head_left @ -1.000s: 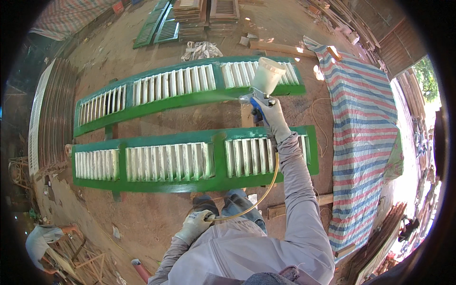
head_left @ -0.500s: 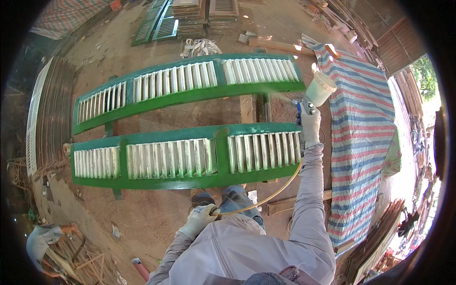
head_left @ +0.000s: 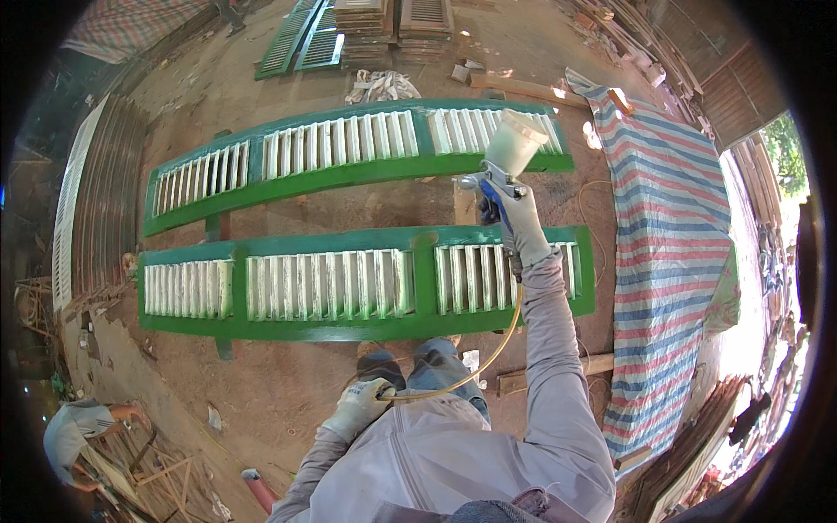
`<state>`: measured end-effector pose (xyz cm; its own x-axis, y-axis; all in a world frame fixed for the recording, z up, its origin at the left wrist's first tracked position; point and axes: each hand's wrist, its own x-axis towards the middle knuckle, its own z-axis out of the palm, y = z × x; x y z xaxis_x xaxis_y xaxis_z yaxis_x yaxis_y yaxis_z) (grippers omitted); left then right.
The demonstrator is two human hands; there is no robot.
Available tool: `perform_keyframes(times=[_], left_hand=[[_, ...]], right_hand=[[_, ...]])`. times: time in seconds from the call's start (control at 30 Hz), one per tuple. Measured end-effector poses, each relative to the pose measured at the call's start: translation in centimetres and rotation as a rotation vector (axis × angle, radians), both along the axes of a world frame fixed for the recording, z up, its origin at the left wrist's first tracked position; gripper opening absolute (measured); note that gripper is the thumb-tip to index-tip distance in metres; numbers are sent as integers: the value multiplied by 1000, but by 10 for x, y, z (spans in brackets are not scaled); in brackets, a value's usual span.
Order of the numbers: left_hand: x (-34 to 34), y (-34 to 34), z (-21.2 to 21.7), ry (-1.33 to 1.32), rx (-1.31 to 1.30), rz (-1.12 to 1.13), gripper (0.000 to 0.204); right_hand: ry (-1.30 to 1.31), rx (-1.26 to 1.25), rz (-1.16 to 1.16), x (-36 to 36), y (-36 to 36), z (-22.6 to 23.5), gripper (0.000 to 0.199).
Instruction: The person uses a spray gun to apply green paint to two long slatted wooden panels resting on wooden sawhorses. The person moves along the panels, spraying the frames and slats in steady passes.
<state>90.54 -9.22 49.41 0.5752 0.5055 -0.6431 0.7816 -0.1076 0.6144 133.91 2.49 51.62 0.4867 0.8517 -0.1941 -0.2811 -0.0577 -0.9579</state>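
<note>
Spray gun: a spray gun (head_left: 499, 179) with a pale cup on top is held out over the far edge of the near shutter, its nozzle turned left, so that the spray would be thrown along the panels.
Right hand: the gloved right hand (head_left: 521, 220) is closed around the gun's blue grip, with the arm stretched well forward to reach across the frame.
Hose: a yellowish hose (head_left: 488, 349) is run from under the gun back toward the body in a loose curve.
Left hand: the gloved left hand (head_left: 362, 405) is closed on the near end of the hose, seemingly to keep it off the wet green paint.
Near shutter: a long green shutter (head_left: 366, 283) with pale slats is laid flat on supports, raised off the dirt floor.
Far shutter: a second green shutter (head_left: 349, 152) is laid just beyond it, parallel and apart.
Tarp: a striped tarp (head_left: 671, 235) is spread on the ground at the right.
Stacks: more shutters (head_left: 384, 22) are piled at the far side.
Other person: another person (head_left: 74, 431) is bent over wood strips at the near left; what is being done there cannot be made out.
</note>
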Motion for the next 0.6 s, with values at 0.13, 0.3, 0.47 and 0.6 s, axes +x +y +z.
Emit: perform_keyframes(times=[0.13, 0.3, 0.47, 0.6], left_hand=[[-13, -1, 0, -8, 3, 54, 26], [-26, -3, -3, -57, 9, 81, 25], [-41, 0, -6, -34, -3, 79, 26], [-60, 1, -9, -25, 40, 72, 27]], right_hand=[[-276, -151, -147, -1, 6, 0, 22], [-844, -230, -335, 1, -20, 5, 25], [-608, -334, -227, -39, -9, 0, 33], [-417, -204, -112, -91, 30, -9, 28]])
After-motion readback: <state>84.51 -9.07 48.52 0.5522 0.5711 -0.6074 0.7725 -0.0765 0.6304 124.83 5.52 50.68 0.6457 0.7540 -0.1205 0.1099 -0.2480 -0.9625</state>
